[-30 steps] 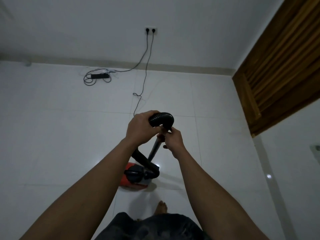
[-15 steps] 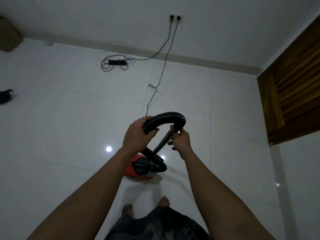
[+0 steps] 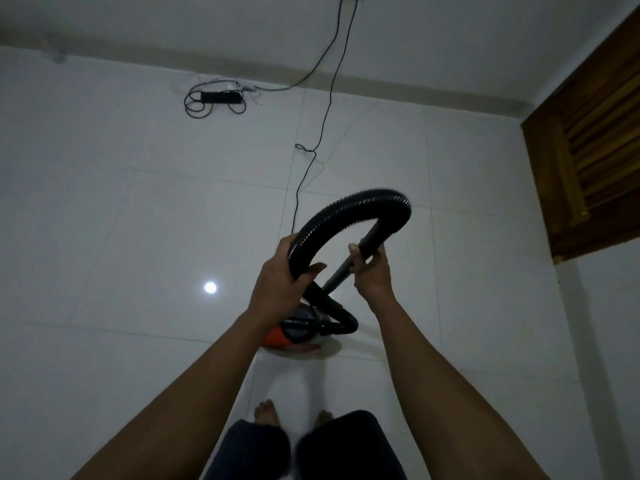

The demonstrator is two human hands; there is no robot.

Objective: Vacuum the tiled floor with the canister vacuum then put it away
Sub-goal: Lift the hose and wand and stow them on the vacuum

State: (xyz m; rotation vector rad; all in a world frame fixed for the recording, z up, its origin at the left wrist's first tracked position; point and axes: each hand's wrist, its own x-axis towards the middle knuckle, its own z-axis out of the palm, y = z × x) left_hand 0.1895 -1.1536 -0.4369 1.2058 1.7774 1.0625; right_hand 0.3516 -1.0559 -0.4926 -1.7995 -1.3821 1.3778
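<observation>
Now our left hand (image 3: 280,278) curls round the black ribbed hose (image 3: 349,209), which arches up from its fingers and bends over to our right hand (image 3: 372,271). That hand grips the grey wand (image 3: 341,273) just below the hose's end. Below and between both hands the orange canister vacuum (image 3: 298,329) sits on the white tiled floor (image 3: 138,237), just ahead of our bare feet (image 3: 266,415). Beyond the left hand a thin black cord (image 3: 311,157) runs across the tiles up the wall, with a black power strip (image 3: 220,97) farther left.
</observation>
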